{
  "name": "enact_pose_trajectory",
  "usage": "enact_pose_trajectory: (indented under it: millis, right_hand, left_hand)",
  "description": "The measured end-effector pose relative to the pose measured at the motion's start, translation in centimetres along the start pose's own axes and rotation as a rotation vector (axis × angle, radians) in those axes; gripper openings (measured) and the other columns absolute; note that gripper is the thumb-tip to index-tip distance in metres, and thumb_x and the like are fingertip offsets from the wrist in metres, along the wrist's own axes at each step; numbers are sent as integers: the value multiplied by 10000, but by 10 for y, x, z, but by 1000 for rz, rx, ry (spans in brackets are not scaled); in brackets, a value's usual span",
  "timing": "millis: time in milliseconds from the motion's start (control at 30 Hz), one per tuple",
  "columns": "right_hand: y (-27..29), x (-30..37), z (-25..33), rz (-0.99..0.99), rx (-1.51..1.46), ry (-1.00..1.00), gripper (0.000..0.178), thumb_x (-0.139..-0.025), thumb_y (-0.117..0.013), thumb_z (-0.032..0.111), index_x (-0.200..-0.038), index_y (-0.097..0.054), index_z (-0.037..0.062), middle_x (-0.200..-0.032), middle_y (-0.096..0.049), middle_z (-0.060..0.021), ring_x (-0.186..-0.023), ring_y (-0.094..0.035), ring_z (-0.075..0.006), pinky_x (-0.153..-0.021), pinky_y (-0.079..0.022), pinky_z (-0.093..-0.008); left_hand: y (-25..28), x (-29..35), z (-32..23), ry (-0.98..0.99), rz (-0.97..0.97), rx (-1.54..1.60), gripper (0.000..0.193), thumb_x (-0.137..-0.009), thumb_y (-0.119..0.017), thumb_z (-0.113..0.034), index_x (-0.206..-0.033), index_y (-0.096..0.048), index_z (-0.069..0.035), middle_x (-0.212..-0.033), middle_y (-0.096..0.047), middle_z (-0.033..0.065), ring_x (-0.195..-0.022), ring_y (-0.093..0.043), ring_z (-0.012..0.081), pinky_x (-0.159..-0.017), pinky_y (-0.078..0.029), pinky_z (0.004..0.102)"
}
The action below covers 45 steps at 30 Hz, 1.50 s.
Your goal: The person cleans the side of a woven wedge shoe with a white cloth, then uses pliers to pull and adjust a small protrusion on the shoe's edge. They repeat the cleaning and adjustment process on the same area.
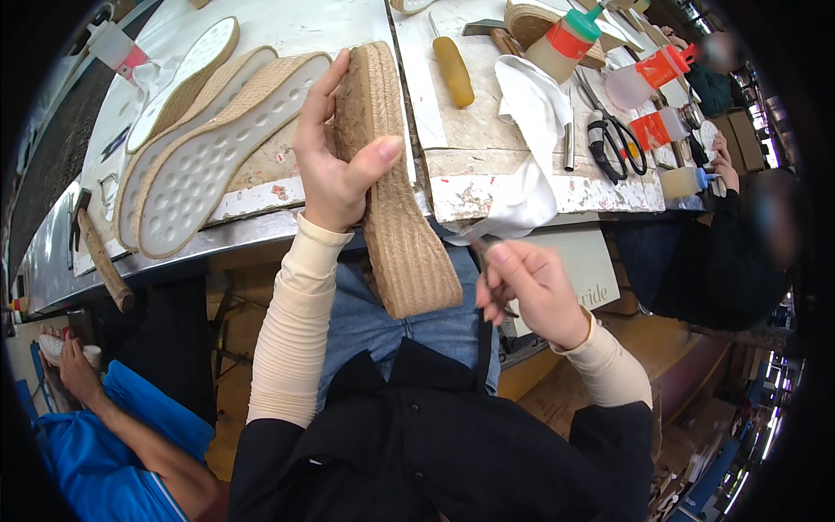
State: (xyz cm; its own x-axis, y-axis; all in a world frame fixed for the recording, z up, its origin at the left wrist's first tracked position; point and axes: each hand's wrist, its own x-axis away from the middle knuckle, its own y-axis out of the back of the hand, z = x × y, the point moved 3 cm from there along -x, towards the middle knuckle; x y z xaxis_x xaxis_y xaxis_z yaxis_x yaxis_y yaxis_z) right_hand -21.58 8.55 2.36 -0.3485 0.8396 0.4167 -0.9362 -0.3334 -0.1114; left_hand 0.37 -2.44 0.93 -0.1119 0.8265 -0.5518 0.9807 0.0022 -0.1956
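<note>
My left hand [335, 161] is wrapped around a braided-jute wedge sole [404, 252], its thumb across the side. The sole stands on a slant over my lap, its thick end toward me, its upper end over the table edge. To the right of that thick end, my right hand [531, 291] is closed on a thin dark metal tool [480, 252]. Fingers cover most of the tool, so its kind is unclear. Its tip lies close to a white cloth [526, 204] hanging over the table edge.
Several wedge soles [204, 174] lie at left, near a hammer [100, 252]. At right are black-handled scissors [613, 139], a yellow-handled awl [452, 70] and squeeze bottles [565, 43]. A co-worker in blue [130, 435] sits at left; another in dark clothing [722, 252] at right.
</note>
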Motion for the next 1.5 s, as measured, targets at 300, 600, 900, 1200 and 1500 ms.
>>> enact_pose_trajectory:
  millis: [300, 600, 900, 1200, 1500]
  right_hand:
    - [-6, -4, 1, 134, 8, -59, 400, -1033, -431, 305, -802, -541, -2, -721, -659, -112, -593, -636, -137, -553, -524, -251]
    - [2, -13, -3, 40, -220, -2, 380, -1041, -395, 304, -820, -516, 20, -767, -669, -162, -618, -664, -196, -584, -554, -290]
    - [13, -15, 4, -110, -255, 212, 344, -1045, -382, 285, -832, -509, 47, -802, -674, -186, -676, -694, -238, -619, -578, -332]
    - [14, 1, -3, -198, -393, 351, 340, -1043, -383, 280, -829, -499, 43, -786, -669, -203, -624, -672, -258, -604, -565, -357]
    - [-42, -9, -31, 146, -245, 454, 316, -1033, -424, 195, -819, -540, -7, -847, -697, -172, -1039, -636, -290, -968, -448, -410]
  left_hand:
    - [0, -1, -2, 22, -1, -16, 841, -710, -727, -308, -1397, -392, 44, -1104, -605, 178, -976, -634, 216, -862, -515, 318]
    - [-1, 0, -1, 25, -8, -8, 837, -711, -715, -308, -1398, -391, 41, -1073, -607, 168, -940, -639, 204, -830, -524, 308]
    - [7, -13, 3, 209, -19, 37, 756, -793, -565, -272, -1436, -273, -2, -1139, -568, 232, -791, -630, 157, -610, -556, 242]
    - [7, -22, 6, 156, -196, -14, 625, -907, -554, -171, -1420, -286, 64, -1258, -502, 192, -1110, -508, 213, -978, -403, 324]
    - [11, -4, -8, 249, -200, -133, 566, -965, -549, -173, -1422, -339, 86, -1381, -483, 190, -1244, -475, 208, -1043, -372, 306]
